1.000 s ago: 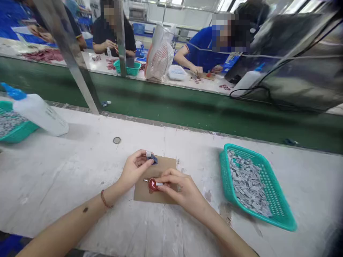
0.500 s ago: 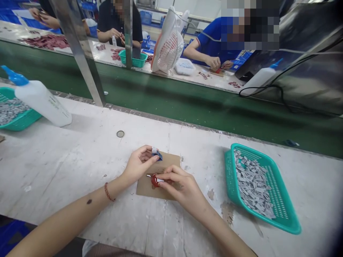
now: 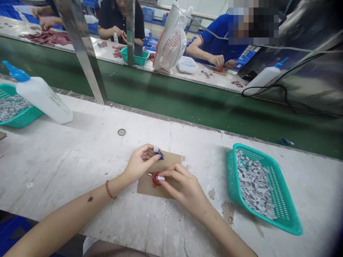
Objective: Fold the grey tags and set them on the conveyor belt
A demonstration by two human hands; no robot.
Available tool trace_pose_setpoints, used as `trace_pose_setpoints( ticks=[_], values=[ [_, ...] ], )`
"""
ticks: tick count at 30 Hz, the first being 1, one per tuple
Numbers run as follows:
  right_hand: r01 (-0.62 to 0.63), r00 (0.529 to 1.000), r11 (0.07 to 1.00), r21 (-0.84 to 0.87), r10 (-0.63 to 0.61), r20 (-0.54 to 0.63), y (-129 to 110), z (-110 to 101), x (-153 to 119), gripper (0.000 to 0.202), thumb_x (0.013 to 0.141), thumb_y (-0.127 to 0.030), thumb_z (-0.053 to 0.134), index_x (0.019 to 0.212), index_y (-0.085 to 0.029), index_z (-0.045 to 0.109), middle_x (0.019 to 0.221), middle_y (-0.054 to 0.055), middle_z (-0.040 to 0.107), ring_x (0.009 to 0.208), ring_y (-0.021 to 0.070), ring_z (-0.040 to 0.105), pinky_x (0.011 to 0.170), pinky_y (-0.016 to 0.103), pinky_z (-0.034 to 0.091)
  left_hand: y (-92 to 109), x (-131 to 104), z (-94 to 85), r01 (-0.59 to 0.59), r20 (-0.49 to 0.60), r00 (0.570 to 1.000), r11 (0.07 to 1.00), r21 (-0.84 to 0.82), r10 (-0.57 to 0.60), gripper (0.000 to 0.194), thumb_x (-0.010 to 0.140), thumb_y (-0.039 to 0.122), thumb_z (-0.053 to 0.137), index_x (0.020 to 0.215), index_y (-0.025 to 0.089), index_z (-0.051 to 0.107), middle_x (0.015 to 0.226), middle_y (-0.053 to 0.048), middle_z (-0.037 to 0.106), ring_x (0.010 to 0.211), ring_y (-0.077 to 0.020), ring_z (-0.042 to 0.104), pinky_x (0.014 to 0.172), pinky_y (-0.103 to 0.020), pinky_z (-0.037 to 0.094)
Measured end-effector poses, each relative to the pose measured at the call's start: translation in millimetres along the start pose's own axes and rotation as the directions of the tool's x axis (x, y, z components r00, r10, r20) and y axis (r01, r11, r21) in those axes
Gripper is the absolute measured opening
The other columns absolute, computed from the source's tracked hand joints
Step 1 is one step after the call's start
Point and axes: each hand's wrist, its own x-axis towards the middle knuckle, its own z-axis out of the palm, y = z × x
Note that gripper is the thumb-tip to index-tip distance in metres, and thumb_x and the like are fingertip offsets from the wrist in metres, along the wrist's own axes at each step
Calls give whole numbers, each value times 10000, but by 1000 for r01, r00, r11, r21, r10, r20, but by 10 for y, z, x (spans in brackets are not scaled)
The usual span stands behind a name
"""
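The left hand (image 3: 143, 162) has its fingers closed on a small dark blue piece (image 3: 159, 155) above the far part of a brown board (image 3: 171, 160). The right hand's fingers (image 3: 162, 180) pinch a small pale tag (image 3: 160, 178) at a red round piece (image 3: 156, 179) over that board, which lies on the counter (image 3: 88, 153), left of a green basket (image 3: 288, 203) of similar tags.

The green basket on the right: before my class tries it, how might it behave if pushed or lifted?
The green basket is probably fairly stiff, as its thin perforated walls hold their shape. Low and broad, it would likely slide rather than tip. The small grey pieces lie loose, so they may shift if it tilts.
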Motion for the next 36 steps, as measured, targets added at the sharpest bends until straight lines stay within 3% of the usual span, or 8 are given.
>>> trace_pose_setpoints(
  ticks=[16, 24, 28, 32, 36],
  values=[
    [60, 998, 996, -66, -62, -32, 23, 15, -26, 123, 891, -177, 587, 920, -212, 701, 822, 38, 601, 792, 157, 591, 709, 282, 480, -15, -6, -10, -12, 17, 1000, 1000, -25, 12, 111, 784, 215, 668, 860, 160, 609, 882, -44, 672, 836, -150, 648, 799, -279, 503],
    [19, 1000, 999, -35, -19, -15, -2, 0, -21, 142, 899, -222, 570, 906, -229, 711, 821, 49, 618, 803, 177, 595, 723, 314, 493, -4, -18, -8, -20, 35, 999, 999, -28, 21, 117, 786, 222, 669, 861, 164, 603, 896, -47, 667, 878, -166, 653, 816, -295, 517],
    [-155, 985, 972, 177, 167, -54, 39, -30, 22, 115, 847, -289, 642, 862, -235, 743, 787, 39, 631, 728, 165, 594, 659, 298, 490, -7, -28, -7, -26, 54, 998, 999, -21, 27, 103, 798, 193, 651, 886, 164, 606, 943, -57, 678, 898, -163, 658, 825, -292, 524],
    [-350, 902, 780, 518, 430, -38, 169, -62, 66, 185, 743, -388, 732, 820, -221, 751, 809, 41, 693, 743, 176, 619, 676, 310, 497, -28, -34, -7, -26, 79, 997, 999, 27, 24, 133, 805, 185, 640, 934, 159, 625, 967, -70, 685, 895, -173, 675, 812, -294, 545],
    [-376, 852, 635, 674, 523, -17, 268, -57, 90, 258, 693, -425, 769, 823, -204, 751, 848, 54, 725, 752, 178, 614, 680, 313, 485, -54, -40, 0, -42, 117, 993, 995, 92, 31, 148, 815, 195, 625, 957, 153, 633, 990, -82, 682, 908, -193, 686, 811, -309, 561]
  ],
)
